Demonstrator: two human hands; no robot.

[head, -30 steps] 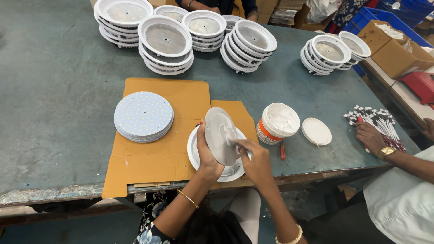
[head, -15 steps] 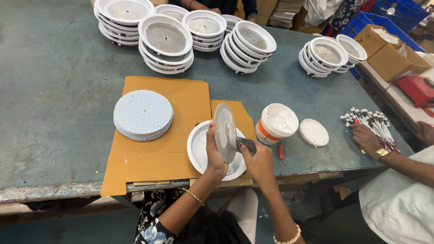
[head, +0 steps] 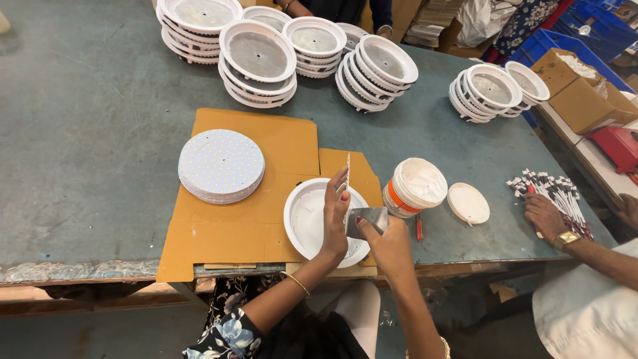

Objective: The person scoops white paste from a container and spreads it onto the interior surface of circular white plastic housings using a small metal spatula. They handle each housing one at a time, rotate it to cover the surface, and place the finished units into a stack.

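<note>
Our left hand (head: 334, 223) grips a thin round white disc (head: 347, 174) edge-on above the white round housing (head: 300, 219); our right hand (head: 387, 244) pinches a flat metal scraper (head: 367, 221). Slipping, the disc could drop.

even, bright overhead light with soft, short shadows. mild glare on the metal blade (head: 367, 221) just beside the right hand's fingers (head: 364, 226). sharp at centre, wide-angle bending toward the edges.
</note>
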